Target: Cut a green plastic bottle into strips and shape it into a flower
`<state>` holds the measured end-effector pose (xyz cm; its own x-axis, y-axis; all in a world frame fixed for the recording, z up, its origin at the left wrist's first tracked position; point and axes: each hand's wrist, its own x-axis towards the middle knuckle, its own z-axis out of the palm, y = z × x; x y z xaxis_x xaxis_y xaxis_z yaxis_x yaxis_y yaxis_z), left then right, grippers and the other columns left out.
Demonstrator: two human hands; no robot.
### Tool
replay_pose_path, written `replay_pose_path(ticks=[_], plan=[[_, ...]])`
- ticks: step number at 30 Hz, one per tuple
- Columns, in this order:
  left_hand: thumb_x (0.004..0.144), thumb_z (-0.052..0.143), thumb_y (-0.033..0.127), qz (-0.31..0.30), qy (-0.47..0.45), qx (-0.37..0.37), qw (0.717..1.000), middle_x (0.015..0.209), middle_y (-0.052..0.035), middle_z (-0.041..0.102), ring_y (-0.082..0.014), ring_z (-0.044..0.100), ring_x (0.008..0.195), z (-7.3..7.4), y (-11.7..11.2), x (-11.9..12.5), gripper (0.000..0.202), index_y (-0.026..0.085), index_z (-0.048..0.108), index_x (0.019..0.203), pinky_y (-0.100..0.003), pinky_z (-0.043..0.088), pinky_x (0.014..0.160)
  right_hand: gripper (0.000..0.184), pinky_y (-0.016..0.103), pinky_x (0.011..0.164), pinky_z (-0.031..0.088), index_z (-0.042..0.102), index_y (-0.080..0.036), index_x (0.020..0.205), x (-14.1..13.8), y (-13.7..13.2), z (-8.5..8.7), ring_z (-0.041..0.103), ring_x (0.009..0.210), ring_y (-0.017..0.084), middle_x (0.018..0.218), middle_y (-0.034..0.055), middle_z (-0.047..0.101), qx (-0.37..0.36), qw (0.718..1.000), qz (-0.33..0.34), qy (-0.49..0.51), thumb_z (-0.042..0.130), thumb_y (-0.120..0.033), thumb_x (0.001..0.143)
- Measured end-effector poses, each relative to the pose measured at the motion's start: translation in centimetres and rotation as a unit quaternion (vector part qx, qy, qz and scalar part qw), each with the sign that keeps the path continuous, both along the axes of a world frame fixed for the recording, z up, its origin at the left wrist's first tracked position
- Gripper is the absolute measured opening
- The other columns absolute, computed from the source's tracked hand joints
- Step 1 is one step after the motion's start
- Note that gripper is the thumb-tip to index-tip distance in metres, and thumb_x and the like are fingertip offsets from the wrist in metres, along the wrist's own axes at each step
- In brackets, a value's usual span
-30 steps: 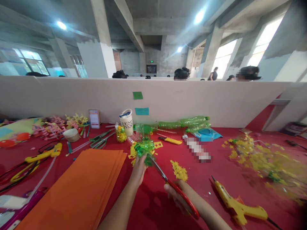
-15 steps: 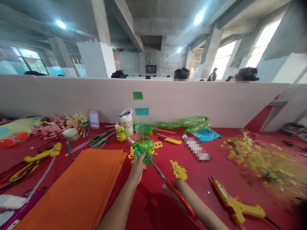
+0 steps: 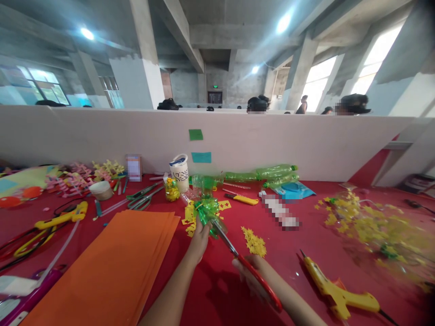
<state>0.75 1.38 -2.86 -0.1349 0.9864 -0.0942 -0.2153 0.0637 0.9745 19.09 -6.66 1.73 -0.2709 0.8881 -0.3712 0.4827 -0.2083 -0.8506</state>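
Grip: my left hand (image 3: 200,236) pinches the green bottle piece (image 3: 204,215), my right hand (image 3: 258,266) clasps the red scissors (image 3: 233,249) | Place: piece left of and beyond the star pile (image 3: 253,241) | Advice: I'd snip short, turning the plastic, left hand clear of the blades | Count: pieces held, one; scissors in use, one; glue guns, two, the near glue gun (image 3: 321,276) right of pile, the far glue gun (image 3: 63,218) well left

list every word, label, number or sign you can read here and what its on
Nothing can be read for certain.
White cup: black characters, too blurred to read.
Green lit sign in the background: too small to read.
Phone: screen pixelated.
Pale strip: pixelated.
Blue packet: any print unreadable.
Red-handled scissors and green plastic piece: no lettering visible.
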Motion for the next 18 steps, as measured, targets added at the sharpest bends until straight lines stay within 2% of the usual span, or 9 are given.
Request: replay_pose_path(ticks=[5,9,14,18], plan=[[0.075,0.06,0.044,0.014,0.016,-0.01,1.0,0.12,-0.0109,0.057,-0.0257,0.044,0.122,-0.1,0.2,-0.3,0.066,0.025,0.035,0.134,-0.039,0.032,0.1,0.047,0.02,0.043,0.037,0.056,-0.016,0.047,0.3,0.7,0.6,0.051,0.045,0.013,0.042,0.0007,0.049,0.055,0.998,0.015,-0.02,0.062,-0.056,0.07],[0.076,0.059,0.042,0.009,0.024,0.022,0.999,0.12,-0.0112,0.058,-0.0251,0.046,0.121,0.0,0.2,-0.4,0.063,0.023,0.038,0.132,-0.037,0.031,0.102,0.052,0.02,0.039,0.035,0.055,-0.016,0.049,0.3,0.5,0.4,0.047,0.038,0.011,0.039,-0.0008,0.044,0.044,0.999,0.023,0.009,0.054,-0.061,0.075],[0.073,0.063,0.036,-0.01,0.036,0.064,0.997,0.123,-0.0113,0.056,-0.0259,0.041,0.126,0.2,-0.3,0.1,0.058,0.02,0.045,0.126,-0.035,0.026,0.105,0.06,0.017,0.034,0.029,0.052,-0.015,0.064,0.0,-0.3,-0.4,0.039,0.03,0.007,0.038,-0.0047,0.039,0.001,0.999,0.007,0.048,0.04,-0.074,0.075],[0.074,0.062,0.034,-0.032,0.042,0.086,0.995,0.126,-0.0103,0.054,-0.025,0.038,0.128,0.2,-0.4,0.4,0.056,0.021,0.045,0.125,-0.034,0.023,0.107,0.062,0.017,0.035,0.032,0.05,-0.016,0.062,-0.1,-0.4,-0.5,0.037,0.029,0.007,0.036,-0.0052,0.039,-0.006,0.998,-0.014,0.062,0.039,-0.076,0.074]])
